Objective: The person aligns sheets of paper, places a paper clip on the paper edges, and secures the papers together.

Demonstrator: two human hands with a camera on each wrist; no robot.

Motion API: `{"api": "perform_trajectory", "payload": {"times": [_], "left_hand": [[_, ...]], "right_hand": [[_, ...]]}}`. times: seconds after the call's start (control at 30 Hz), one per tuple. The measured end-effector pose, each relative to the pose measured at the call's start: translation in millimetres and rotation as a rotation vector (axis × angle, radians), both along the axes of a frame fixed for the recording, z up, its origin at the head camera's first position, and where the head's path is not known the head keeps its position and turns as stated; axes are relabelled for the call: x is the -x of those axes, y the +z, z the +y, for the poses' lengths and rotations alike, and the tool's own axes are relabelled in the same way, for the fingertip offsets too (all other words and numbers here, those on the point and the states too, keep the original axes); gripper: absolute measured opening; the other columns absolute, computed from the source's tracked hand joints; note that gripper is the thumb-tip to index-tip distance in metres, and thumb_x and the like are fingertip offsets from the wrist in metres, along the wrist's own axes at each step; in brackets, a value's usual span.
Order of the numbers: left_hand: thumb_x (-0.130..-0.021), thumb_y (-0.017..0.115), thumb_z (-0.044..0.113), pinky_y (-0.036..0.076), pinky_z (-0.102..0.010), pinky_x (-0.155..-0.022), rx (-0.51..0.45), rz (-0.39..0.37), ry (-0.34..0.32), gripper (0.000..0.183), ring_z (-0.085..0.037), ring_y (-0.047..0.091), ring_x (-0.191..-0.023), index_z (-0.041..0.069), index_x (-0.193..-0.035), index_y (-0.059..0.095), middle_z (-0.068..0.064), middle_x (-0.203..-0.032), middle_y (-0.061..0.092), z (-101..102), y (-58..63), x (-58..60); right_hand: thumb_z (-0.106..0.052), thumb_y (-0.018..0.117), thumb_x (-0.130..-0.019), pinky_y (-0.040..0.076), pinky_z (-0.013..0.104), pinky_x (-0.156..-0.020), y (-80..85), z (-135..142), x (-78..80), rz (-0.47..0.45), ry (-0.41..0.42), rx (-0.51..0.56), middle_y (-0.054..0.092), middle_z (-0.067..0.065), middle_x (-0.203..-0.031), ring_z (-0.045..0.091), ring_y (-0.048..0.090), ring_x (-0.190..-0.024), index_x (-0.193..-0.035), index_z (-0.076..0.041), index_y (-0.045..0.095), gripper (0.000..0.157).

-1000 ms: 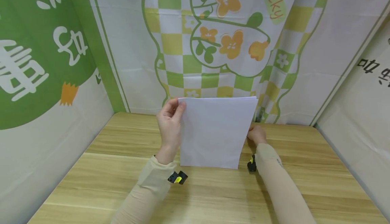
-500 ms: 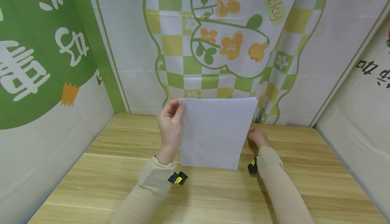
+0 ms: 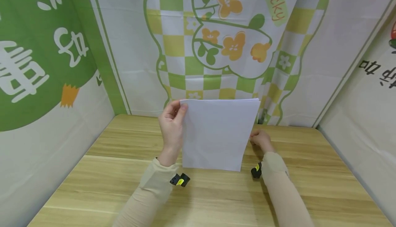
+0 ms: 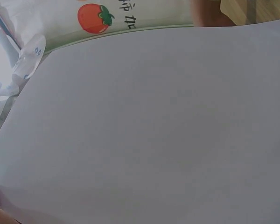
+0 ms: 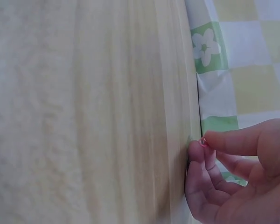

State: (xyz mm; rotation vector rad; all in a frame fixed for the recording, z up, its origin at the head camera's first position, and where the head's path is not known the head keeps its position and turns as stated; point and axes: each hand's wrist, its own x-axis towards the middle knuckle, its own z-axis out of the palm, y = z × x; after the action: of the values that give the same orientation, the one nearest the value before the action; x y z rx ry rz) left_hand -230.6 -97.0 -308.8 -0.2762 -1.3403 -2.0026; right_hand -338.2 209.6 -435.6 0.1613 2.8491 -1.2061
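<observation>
In the head view my left hand point(image 3: 171, 127) pinches a stack of white paper point(image 3: 216, 134) at its upper left corner, thumb in front. The sheets stand upright and lie flush but for a slight offset at the upper right corner. In the left wrist view the paper point(image 4: 144, 121) fills most of the picture. Behind the paper's right edge, low over the table, is my right hand point(image 3: 261, 139), its fingertips partly hidden. The right wrist view has its thumb and index finger pinching a small pink wire loop point(image 5: 203, 141), like a paper clip, mostly covered by the fingers.
A wood-grain table point(image 3: 213, 199) lies under both hands. A checked, flower-printed curtain point(image 3: 191, 62) hangs along its back edge, with printed cloth walls at left and right. Black wrist cameras point(image 3: 180, 180) are strapped to both wrists.
My right wrist has shifted slightly toward me, with its fingers still behind the paper's right edge. The left hand and the paper stay in place.
</observation>
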Motion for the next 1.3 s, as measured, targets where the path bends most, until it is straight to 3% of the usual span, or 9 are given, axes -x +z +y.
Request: {"api": "perform_trajectory", "payload": {"times": [0.3, 0.7, 0.9, 0.97, 1.1, 1.3], "left_hand": [[-0.085, 0.068, 0.004, 0.045, -0.018, -0.067, 0.008, -0.007, 0.002, 0.006, -0.008, 0.055, -0.074, 0.000, -0.090, 0.067, 0.006, -0.079, 0.065, 0.6, 0.6, -1.7], [-0.085, 0.068, 0.002, 0.045, -0.018, -0.066, -0.003, 0.001, 0.001, 0.012, -0.008, 0.054, -0.073, -0.007, -0.092, 0.065, 0.007, -0.078, 0.064, 1.1, 0.1, -1.0], [-0.085, 0.068, 0.002, 0.045, -0.018, -0.066, -0.015, -0.008, -0.003, 0.005, -0.008, 0.054, -0.073, 0.003, -0.089, 0.068, 0.006, -0.078, 0.064, 1.9, 0.0, -1.6], [-0.085, 0.068, 0.002, 0.045, -0.018, -0.066, -0.013, -0.008, -0.001, 0.005, -0.008, 0.055, -0.073, 0.004, -0.089, 0.068, 0.006, -0.078, 0.064, 1.9, -0.1, -1.6], [-0.085, 0.068, 0.002, 0.045, -0.018, -0.066, -0.010, -0.003, 0.004, 0.006, -0.008, 0.055, -0.073, -0.002, -0.090, 0.067, 0.006, -0.078, 0.065, 2.1, 0.2, -0.9], [-0.085, 0.068, 0.002, 0.045, -0.018, -0.067, -0.001, -0.008, 0.011, 0.017, -0.008, 0.055, -0.074, -0.012, -0.094, 0.063, 0.006, -0.079, 0.065, 2.3, -0.2, -0.6]], "right_hand": [[0.002, 0.057, -0.079, 0.042, 0.020, -0.056, -0.5, 2.4, -6.2, -0.034, -0.022, 0.044, 0.060, 0.010, -0.079, 0.013, 0.051, -0.065, -0.099, 0.008, 0.059, 0.021], [-0.001, 0.059, -0.086, 0.048, 0.022, -0.062, 0.8, 7.9, -13.6, -0.081, -0.009, 0.132, 0.065, 0.006, -0.075, 0.011, 0.057, -0.067, -0.099, 0.009, 0.060, 0.017], [-0.004, 0.062, -0.084, 0.050, 0.025, -0.063, -0.7, 13.4, -12.5, -0.121, 0.007, 0.175, 0.069, 0.005, -0.072, 0.009, 0.063, -0.067, -0.096, 0.007, 0.062, 0.016], [-0.007, 0.066, -0.082, 0.049, 0.024, -0.060, -7.3, 20.2, -7.2, -0.122, 0.049, 0.199, 0.069, 0.002, -0.070, 0.008, 0.064, -0.065, -0.091, 0.002, 0.064, 0.013], [-0.010, 0.066, -0.083, 0.047, 0.024, -0.058, -8.0, 23.2, -7.7, -0.142, 0.066, 0.186, 0.072, 0.004, -0.074, 0.008, 0.065, -0.066, -0.091, 0.001, 0.064, 0.013], [-0.005, 0.057, -0.089, 0.047, 0.021, -0.056, 1.4, 15.7, -21.1, -0.163, 0.025, 0.164, 0.073, 0.005, -0.075, 0.004, 0.064, -0.063, -0.102, 0.011, 0.061, 0.021]]}}
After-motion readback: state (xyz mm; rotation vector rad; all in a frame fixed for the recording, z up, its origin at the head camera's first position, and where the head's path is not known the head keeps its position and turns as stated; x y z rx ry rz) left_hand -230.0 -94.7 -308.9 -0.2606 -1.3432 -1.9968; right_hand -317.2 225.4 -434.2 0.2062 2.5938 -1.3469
